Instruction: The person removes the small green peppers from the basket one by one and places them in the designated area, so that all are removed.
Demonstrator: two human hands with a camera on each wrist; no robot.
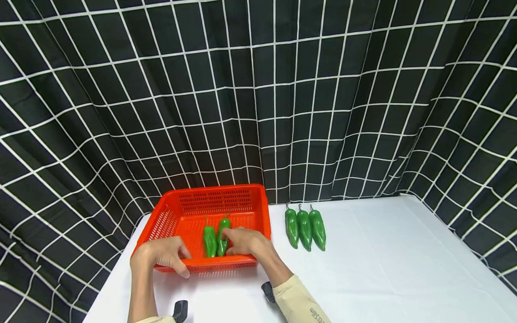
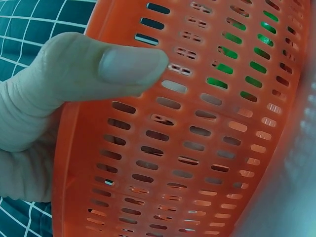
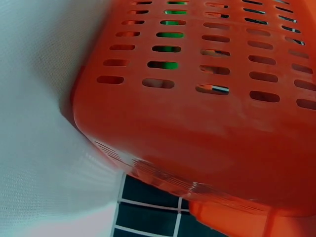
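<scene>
A red plastic basket [image 1: 218,218] with slotted walls stands at the left of the table. My left hand [image 1: 163,252] grips its front rim near the left corner; in the left wrist view the thumb [image 2: 133,69] lies along the outer wall, with the other fingers mostly hidden behind. Inside the basket are two green chili peppers, one on the left [image 1: 209,241] and one on the right [image 1: 221,246], stems pointing away. Reaching over the front rim, my right hand [image 1: 244,242] holds the right pepper between thumb and fingers. The right wrist view shows the basket wall [image 3: 197,133], not the hand.
Three more green chili peppers [image 1: 304,229] lie side by side on the white tablecloth [image 1: 375,264], just right of the basket. A black curtain with a white grid [image 1: 307,98] hangs behind the table and along both sides.
</scene>
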